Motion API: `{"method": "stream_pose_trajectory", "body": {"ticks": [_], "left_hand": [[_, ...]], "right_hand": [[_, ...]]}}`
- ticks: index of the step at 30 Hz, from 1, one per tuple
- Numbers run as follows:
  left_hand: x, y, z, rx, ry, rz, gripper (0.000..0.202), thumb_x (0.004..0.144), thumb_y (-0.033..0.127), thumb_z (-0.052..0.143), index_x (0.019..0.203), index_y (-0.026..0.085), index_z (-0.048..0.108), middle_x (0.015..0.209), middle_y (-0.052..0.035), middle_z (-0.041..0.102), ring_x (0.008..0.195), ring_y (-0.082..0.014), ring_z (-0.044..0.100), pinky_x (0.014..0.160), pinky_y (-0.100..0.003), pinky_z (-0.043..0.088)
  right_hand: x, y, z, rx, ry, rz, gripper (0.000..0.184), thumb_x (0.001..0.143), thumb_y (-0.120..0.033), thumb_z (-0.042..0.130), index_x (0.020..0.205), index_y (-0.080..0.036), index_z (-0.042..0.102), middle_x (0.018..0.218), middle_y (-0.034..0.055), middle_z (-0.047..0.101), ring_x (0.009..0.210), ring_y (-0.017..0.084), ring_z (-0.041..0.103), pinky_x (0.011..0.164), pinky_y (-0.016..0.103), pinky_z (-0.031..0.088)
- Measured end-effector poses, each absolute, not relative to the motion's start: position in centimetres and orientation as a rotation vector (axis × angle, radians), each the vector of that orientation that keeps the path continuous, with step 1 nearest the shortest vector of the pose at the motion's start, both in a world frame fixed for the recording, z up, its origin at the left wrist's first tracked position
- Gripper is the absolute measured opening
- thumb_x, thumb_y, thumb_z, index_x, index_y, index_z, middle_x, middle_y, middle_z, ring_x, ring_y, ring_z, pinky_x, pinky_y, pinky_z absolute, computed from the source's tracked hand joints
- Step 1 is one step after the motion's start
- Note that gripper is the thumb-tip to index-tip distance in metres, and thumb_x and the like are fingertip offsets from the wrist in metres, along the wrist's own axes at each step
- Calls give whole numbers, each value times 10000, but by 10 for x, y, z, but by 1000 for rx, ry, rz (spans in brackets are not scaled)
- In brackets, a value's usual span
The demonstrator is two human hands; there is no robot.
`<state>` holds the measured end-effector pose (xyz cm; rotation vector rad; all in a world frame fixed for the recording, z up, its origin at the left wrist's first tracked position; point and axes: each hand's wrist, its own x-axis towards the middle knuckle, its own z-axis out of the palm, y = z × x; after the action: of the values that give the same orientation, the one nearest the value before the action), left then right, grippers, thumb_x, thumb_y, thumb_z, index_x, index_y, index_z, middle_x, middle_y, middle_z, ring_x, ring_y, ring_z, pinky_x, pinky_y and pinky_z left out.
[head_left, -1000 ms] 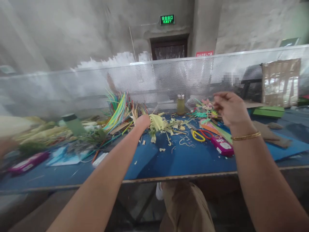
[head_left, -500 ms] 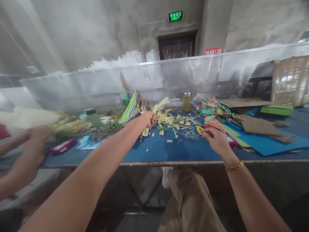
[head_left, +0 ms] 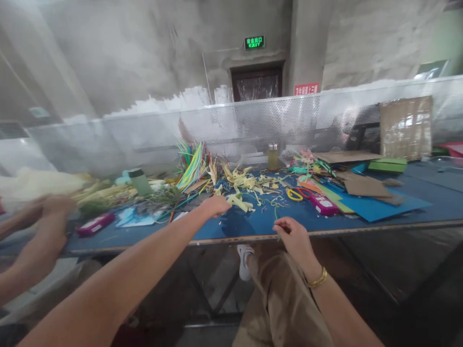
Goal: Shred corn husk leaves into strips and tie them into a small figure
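My left hand (head_left: 216,206) is closed around the end of a pale yellow-green leafy strip (head_left: 240,202), which sticks out to the right just above the blue tabletop (head_left: 231,229). Near the table's front edge, my right hand (head_left: 294,236) pinches a thin green string (head_left: 275,212) between thumb and fingertips. Beyond that hand lie scissors with yellow handles (head_left: 294,194), apart from it. Past my left hand spreads a loose heap of pale yellow scraps (head_left: 244,178), with curly thread bits around it.
Colourful stems (head_left: 193,164) stand in a bunch behind. Purple packs (head_left: 323,205), blue sheets (head_left: 390,205) and cardboard pieces (head_left: 367,187) lie rightward. A glass bottle (head_left: 272,156) stands by the perforated metal screen (head_left: 304,120). Another person's hands (head_left: 58,212) work at far left, near a green-grey bottle (head_left: 139,181).
My right hand has left the yellow scissor handle and come nearer the table's front edge, now with green string. My left hand has come down and closer with the pale strip.
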<state>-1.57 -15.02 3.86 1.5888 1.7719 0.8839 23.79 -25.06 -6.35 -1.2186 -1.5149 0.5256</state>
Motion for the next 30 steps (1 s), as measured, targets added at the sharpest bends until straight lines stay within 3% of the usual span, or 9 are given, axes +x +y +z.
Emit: {"method": "stream_pose_trajectory", "body": {"ticks": [2,4,7,11,15,17,21,26,30], "left_hand": [[-21,-166,48,1818,2037,659,278,638,322,752,584,161,532,733,-202,663,952,-421,621,755,-433,459],[-25,-189,56,2077,2284,503,368,595,385,781,785,124,604,941,-266,660,1035,-463,580,830,-494,432],[-18,-230,49,2304,2174,839,322,706,368,684,949,158,653,1135,-225,632,1138,-425,530,926,-486,392],[17,-277,-1,1730,1523,958,232,801,401,579,763,211,707,903,-111,715,942,-297,637,855,-372,454],[56,-292,-49,919,1099,1086,285,767,449,640,769,169,687,798,-89,705,773,-238,656,734,-340,504],[67,-290,-58,672,951,1146,198,767,342,668,779,144,677,799,-90,703,742,-205,659,725,-314,516],[69,-285,-58,414,861,1251,57,799,185,636,829,140,653,885,-93,710,749,-164,676,722,-282,540],[62,-290,-57,412,945,1237,73,850,180,586,880,146,644,604,0,592,492,-82,570,621,-242,547],[57,-292,-59,408,961,1146,119,864,218,566,906,134,640,660,-27,612,550,-100,601,632,-256,554]], "right_hand": [[232,-254,-69,-1222,-1493,524,102,781,-301,598,812,-214,643,788,48,691,749,226,647,719,362,498],[227,-256,-72,-1218,-1452,508,94,789,-284,587,822,-214,639,802,53,691,759,227,645,726,362,498],[216,-261,-71,-1208,-1401,461,86,804,-265,564,841,-218,626,814,57,690,762,225,643,734,362,500],[195,-276,-63,-1169,-1435,420,78,817,-246,541,847,-237,613,815,48,682,754,217,636,709,342,500],[171,-301,-65,-1133,-1600,410,102,824,-199,504,831,-249,593,778,33,674,708,204,630,664,319,486],[166,-311,-71,-1126,-1678,379,122,818,-174,488,796,-247,584,746,31,667,673,199,622,632,311,472],[186,-307,-73,-1117,-1821,392,77,822,-211,532,834,-235,604,767,22,674,677,181,621,628,285,461],[272,-232,-28,-1377,-1822,-23,153,867,-285,518,867,-213,653,852,73,692,793,216,623,744,329,445],[326,-155,14,-1763,-1832,-248,97,787,-217,601,796,-174,688,837,122,693,819,244,621,737,339,437]]}}
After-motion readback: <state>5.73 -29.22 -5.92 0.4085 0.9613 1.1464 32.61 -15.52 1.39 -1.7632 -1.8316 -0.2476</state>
